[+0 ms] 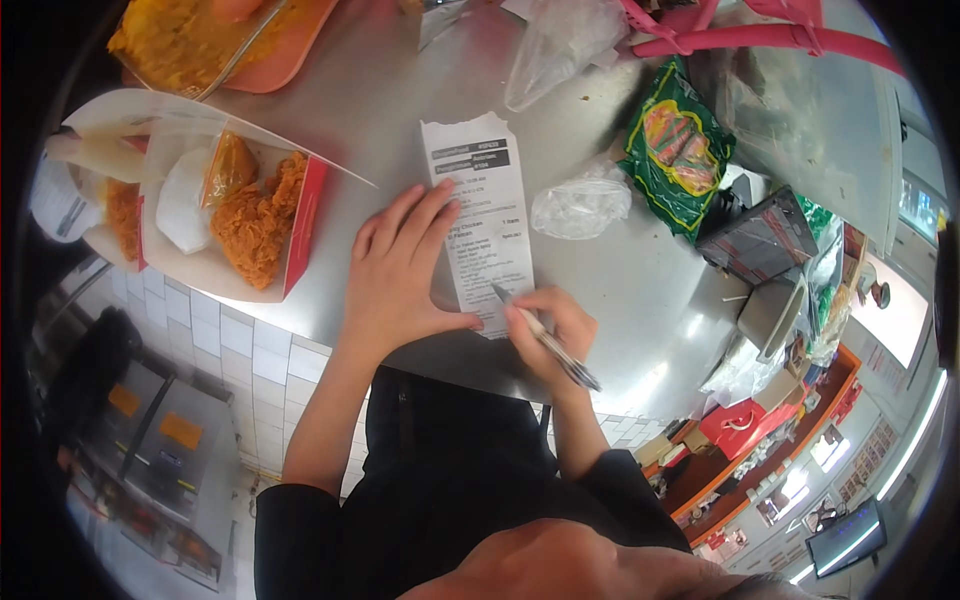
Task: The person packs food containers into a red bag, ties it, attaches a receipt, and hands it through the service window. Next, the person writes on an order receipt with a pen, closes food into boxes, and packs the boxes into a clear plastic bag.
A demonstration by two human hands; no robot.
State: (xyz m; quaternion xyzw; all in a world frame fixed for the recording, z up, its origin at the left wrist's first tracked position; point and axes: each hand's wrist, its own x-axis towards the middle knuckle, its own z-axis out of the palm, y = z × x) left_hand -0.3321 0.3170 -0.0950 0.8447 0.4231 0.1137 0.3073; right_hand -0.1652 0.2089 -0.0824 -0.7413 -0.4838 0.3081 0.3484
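Note:
A long printed paper slip, like a receipt, lies flat on the steel table in front of me. My left hand rests on its left edge, fingers stretched out and thumb spread toward its lower end. In my right hand is a slim pen, its tip at the slip's lower right part. To the left stands a red and white takeaway box with fried chicken, a white wrapped bundle and a small sauce bag.
Right of the slip lie a crumpled clear plastic bag and a green packet. Beyond them are a dark box and pink straps or handles. An orange tray holding yellow food sits at the far left.

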